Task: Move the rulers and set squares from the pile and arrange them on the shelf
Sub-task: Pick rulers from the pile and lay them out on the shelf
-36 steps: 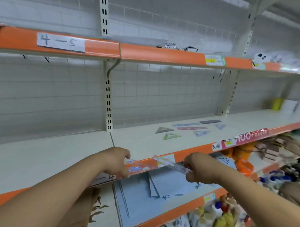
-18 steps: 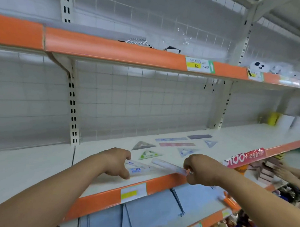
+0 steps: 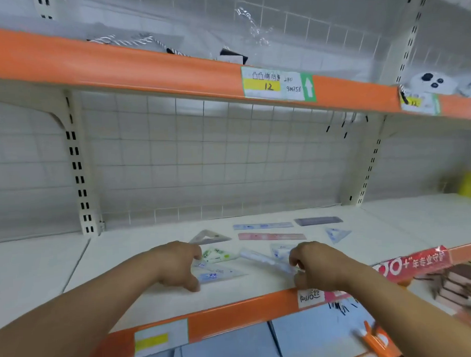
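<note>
Holding the clear ruler (image 3: 266, 260) by its near end, the right hand (image 3: 321, 268) has thumb and curled fingers pinched on it just inside the front edge (image 3: 233, 313) of the shelf (image 3: 120, 265), right of the middle. The ruler's long axis runs from that hand leftward and toward the back, slanted across the shelf; whether its far end rests on the shelf I cannot tell. The left hand (image 3: 178, 265) sits further left, its fingers curled. Its forefinger and thumb appear closed on the short left side of a clear set square (image 3: 221, 276), which lies flat near the front edge with its long point aimed right. Between the hands, a little further back, lie a green set square (image 3: 217, 255) and, partly behind the ruler, a second clear set square (image 3: 281, 251). Toward the back edge lie a grey set square (image 3: 209, 236), a pink ruler (image 3: 271, 236), a blue ruler (image 3: 262, 226), a dark ruler (image 3: 318, 220) and a small blue set square (image 3: 337, 235). Those laid rulers all run parallel to the front edge, so the coming move likely needs the right hand to swing the ruler's far end round until it lies the same way. Room is tight there, with the green and second clear set squares just beside that end. The shelf's left part offers wide open room, and the left hand is nearer to it.
</note>
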### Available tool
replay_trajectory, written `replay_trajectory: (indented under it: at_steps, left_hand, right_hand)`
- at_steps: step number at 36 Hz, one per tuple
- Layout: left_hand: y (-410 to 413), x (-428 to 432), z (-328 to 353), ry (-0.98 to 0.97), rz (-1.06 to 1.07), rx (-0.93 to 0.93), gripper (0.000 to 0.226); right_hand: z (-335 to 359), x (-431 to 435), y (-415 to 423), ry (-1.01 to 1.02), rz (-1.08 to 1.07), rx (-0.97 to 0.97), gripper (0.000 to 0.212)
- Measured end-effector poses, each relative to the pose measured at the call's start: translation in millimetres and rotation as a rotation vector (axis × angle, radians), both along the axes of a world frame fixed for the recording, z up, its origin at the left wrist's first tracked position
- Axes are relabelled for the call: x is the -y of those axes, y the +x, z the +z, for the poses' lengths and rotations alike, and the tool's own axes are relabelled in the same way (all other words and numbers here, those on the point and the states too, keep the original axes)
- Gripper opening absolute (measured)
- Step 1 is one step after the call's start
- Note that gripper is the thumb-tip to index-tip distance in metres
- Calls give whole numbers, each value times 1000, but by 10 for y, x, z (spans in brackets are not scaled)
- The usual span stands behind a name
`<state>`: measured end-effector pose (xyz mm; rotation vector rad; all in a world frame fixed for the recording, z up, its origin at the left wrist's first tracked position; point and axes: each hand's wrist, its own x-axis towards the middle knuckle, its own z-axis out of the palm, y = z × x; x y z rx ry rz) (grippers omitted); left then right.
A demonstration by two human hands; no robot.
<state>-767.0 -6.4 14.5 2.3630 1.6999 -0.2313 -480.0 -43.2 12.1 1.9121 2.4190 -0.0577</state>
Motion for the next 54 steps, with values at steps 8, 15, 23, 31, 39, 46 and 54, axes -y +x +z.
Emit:
replay_trajectory:
  at_steps: [8, 15, 23, 31, 39, 46, 54]
  left_hand:
    - [478, -59, -92, -5, 138, 22, 69]
    - [966, 29, -177, -14, 237, 34, 75]
    - [1282, 143, -281, -41, 352, -21, 75]
    - [1371, 218, -199, -69, 413, -39, 72]
    - [1289, 198, -227, -68, 427, -62, 71]
    - [1069, 203, -266, -88, 460, -73, 77]
    - [755, 252, -271, -101, 521, -155, 75]
  right_hand:
    - [-1, -441, 501, -13, 161, 17, 34]
    - [-97, -720, 1042, -79, 299, 33, 31]
    - [-219, -874, 1469, -176, 390, 42, 18]
    - [-253, -879, 1551, -174, 440, 39, 14]
    - [-262, -897, 1435, -163, 474, 39, 28]
    - [-270, -918, 1312, -178, 496, 44, 9]
    - [-266, -962, 1299, -325, 450, -66, 18]
